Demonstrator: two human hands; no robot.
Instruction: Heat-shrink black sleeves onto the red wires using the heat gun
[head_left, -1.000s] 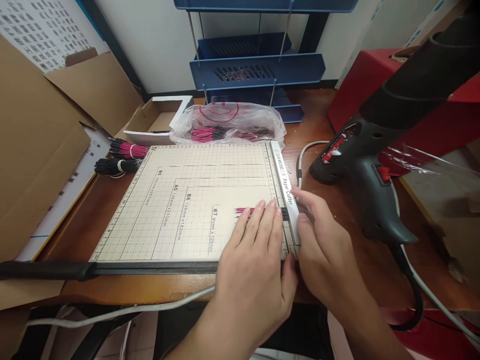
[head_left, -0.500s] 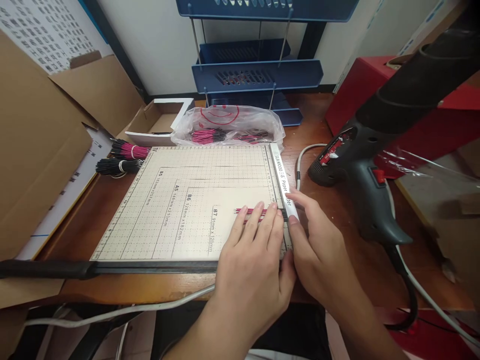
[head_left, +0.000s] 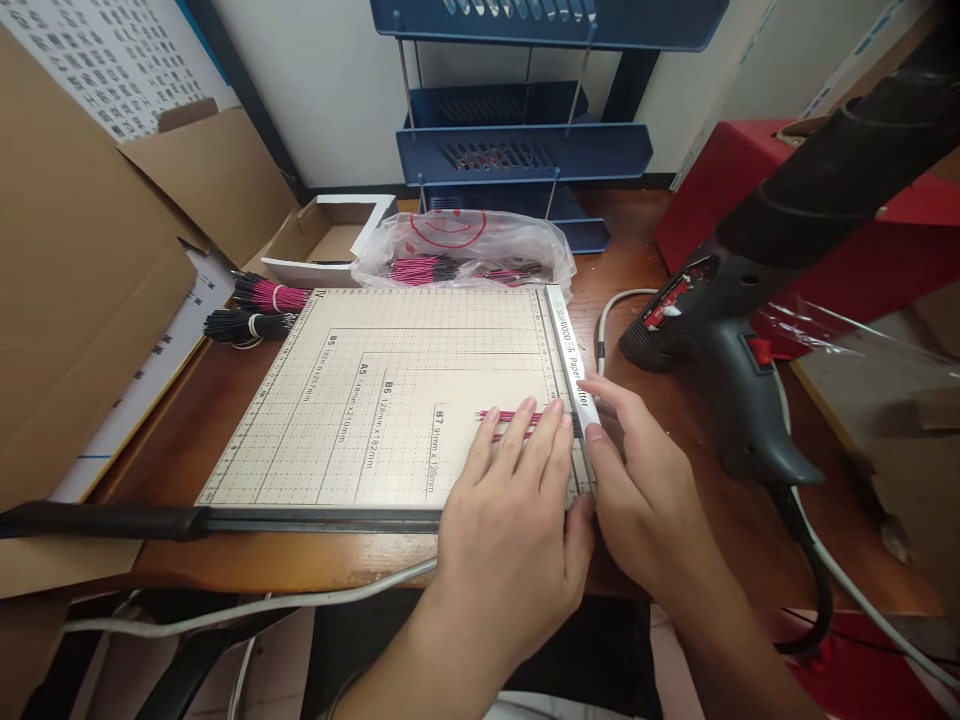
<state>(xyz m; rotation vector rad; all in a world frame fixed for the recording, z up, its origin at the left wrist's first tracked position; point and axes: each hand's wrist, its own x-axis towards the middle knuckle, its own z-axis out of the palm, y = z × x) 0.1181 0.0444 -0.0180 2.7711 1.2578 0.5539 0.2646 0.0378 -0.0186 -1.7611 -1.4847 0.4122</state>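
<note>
**A:** What's different from a moment back?

**B:** Little. The left hand (head_left: pixel 517 520) lies flat on the paper cutter (head_left: pixel 405 390), as it did a second ago, fingers together and stretched over the pink wires (head_left: pixel 504 416). Those wires sit at the near right of the cutter's gridded board, their left ends poking out past the fingertips. A bit more pink shows now than before, so the hand has eased back toward the near edge, or the view has shifted. I can't tell which.

**A:** And the other hand?

**B:** The right hand (head_left: pixel 637 480) stays against the white ruler bar (head_left: pixel 574 370) along the board's right edge. Forefinger and thumb are slightly apart, pinching or pressing the bar just beside the wires' right ends. Half a second ago the forefinger covered more of the bar's lettering.

**A:** So what does that amount to?

**B:** My reading: the wires are being lined up against the bar and held down, with only small corrections going on. The cutter's black handle (head_left: pixel 97 520) lies untouched along the near edge, far to the left of both hands.

**A:** Anything else about?

**B:** A dark heat gun (head_left: pixel 720 350) rests to the right, close to the right hand. At the far side sit a clear bag of wires (head_left: pixel 465 250) and two bound bundles (head_left: pixel 259 310) at the far left corner.
</note>
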